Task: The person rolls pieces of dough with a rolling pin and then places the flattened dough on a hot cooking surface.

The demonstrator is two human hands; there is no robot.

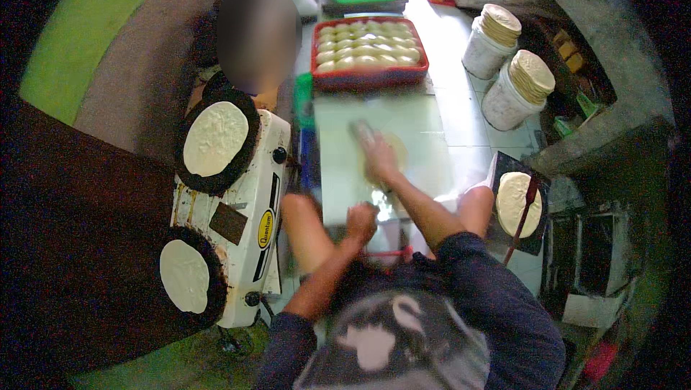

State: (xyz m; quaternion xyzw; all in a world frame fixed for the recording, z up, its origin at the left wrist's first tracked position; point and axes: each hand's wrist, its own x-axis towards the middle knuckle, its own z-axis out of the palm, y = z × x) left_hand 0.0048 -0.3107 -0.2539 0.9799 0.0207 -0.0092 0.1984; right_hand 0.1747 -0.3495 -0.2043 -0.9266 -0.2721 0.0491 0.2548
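Observation:
My right hand reaches over a pale, glossy board in front of me. It is motion-blurred, and a greyish streak at its fingers cannot be made out as fingers or a held thing. Beneath it shows a yellowish round patch, perhaps thinly spread dough or oil. My left hand is curled into a loose fist at the board's near edge, with nothing visible in it. Beyond the board stands a red tray filled with rows of shiny dough balls.
At left, a white two-burner Quantum stove carries dark griddles with flat dough rounds. A person sits behind it. At right are white buckets topped with stacked flatbreads, and a dough round under a dark-red spatula.

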